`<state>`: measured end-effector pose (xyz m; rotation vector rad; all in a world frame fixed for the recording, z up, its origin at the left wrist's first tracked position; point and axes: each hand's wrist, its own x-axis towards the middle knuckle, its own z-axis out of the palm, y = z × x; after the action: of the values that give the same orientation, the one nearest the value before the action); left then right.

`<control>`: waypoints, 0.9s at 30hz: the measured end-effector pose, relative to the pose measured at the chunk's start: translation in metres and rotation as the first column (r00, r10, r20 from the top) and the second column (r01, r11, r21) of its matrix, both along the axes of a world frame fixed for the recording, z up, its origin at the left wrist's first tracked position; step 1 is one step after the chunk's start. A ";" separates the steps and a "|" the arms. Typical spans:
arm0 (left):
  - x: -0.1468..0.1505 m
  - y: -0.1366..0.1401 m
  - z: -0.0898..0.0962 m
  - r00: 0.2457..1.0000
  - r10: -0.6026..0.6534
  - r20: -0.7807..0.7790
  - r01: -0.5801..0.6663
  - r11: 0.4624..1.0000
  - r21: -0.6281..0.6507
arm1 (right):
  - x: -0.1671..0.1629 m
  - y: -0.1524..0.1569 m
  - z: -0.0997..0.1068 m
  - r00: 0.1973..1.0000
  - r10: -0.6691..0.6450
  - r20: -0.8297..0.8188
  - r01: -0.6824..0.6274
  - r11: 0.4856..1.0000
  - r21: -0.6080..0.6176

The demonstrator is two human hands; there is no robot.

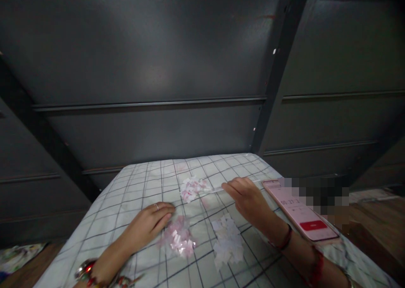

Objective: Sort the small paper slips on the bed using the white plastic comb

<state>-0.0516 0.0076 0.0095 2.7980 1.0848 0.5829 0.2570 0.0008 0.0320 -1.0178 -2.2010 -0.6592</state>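
Note:
My right hand [248, 197] is closed around a thin white stick [217, 190], held low over the checked cloth. The stick's left end reaches the edge of a small pile of white and pink flakes [192, 189]. My left hand [155, 218] lies flat on the cloth, fingers stretched out and holding nothing. Just beside its fingertips is a heap of shiny, see-through pink pieces [181, 239]. A third heap, of white paper-like scraps [228, 242], lies nearer to me, below my right hand.
A pink-framed phone [300, 212] with a timer on its screen lies right of my right forearm. The white checked cloth [126, 203] covers the table. A dark metal panel wall [158, 68] rises behind its far edge. A blurred-out patch [322, 199] hides part of the right side.

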 end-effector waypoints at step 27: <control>0.003 -0.001 0.005 0.998 0.009 0.067 -0.009 1.000 -0.011 | 0.007 -0.004 0.003 0.997 0.044 -0.058 -0.044 0.999 -0.006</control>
<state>-0.0487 0.0071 0.0149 2.7447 1.0851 0.6644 0.2643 -0.0034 0.0352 -0.9770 -2.1709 -0.5949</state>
